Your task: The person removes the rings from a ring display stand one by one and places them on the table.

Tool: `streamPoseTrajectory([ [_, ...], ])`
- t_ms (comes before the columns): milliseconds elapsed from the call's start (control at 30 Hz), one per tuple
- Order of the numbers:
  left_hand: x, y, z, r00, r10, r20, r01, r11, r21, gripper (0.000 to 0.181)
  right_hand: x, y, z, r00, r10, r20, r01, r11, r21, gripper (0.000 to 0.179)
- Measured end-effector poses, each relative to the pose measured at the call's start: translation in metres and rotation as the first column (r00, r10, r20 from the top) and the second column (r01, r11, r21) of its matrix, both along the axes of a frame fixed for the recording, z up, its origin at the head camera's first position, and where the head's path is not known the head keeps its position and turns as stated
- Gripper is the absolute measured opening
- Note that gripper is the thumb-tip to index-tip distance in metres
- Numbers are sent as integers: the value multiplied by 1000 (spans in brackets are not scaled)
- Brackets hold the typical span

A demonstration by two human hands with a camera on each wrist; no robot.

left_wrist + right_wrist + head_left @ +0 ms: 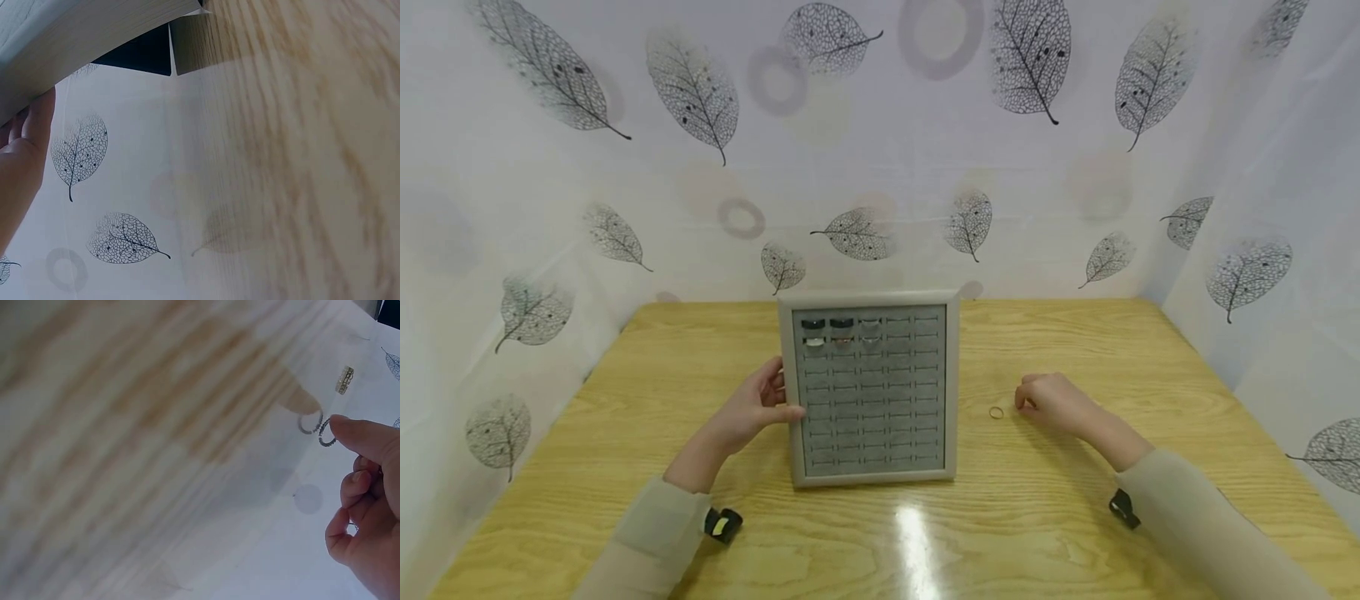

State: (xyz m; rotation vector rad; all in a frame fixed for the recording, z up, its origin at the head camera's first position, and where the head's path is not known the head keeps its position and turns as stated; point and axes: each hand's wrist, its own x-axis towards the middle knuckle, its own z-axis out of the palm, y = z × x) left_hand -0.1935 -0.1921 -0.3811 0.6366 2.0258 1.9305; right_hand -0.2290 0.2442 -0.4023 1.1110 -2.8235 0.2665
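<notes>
I see the display (pixel 874 425) standing mid-frame on the table (pixel 1037 508), the left grip (pixel 745 419) at its left edge, rings (pixel 841 322) in its upper-left corner. To its right lies a loose ring (pixel 996 417), then the right grip (pixel 1057 402), another ring (pixel 326 444) in its fingers. A curtain (pixel 910 150) hangs behind.

Left hand (pixel 747 417): gripping, thumb (pixel 784 414) extended | Right hand (pixel 1056 402): pinching, fingers (pixel 355 485) curled | Forearms (pixel 1210 527): angled inward

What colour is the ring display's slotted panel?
The slotted panel is grey, seen best in the head view.
</notes>
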Motion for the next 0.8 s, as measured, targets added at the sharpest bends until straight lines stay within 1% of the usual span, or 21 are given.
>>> streamPoseTrajectory([
  [133,1,0,0,1000,2,-1,-2,1000,0,79,-1,0,-3,1000,-12,1,11,1000,23,9],
  [333,0,0,-1,1000,-5,-4,5,1000,9,79,-1,0,-2,999,-42,34,40,998,47,7],
  [633,0,0,-1,1000,-9,0,9,1000,8,81,-1,1,0,996,-38,78,32,997,68,4],
  [800,0,0,-1,1000,-7,0,7,1000,3,81,-2,2,-1,993,-56,100,50,996,69,6],
])
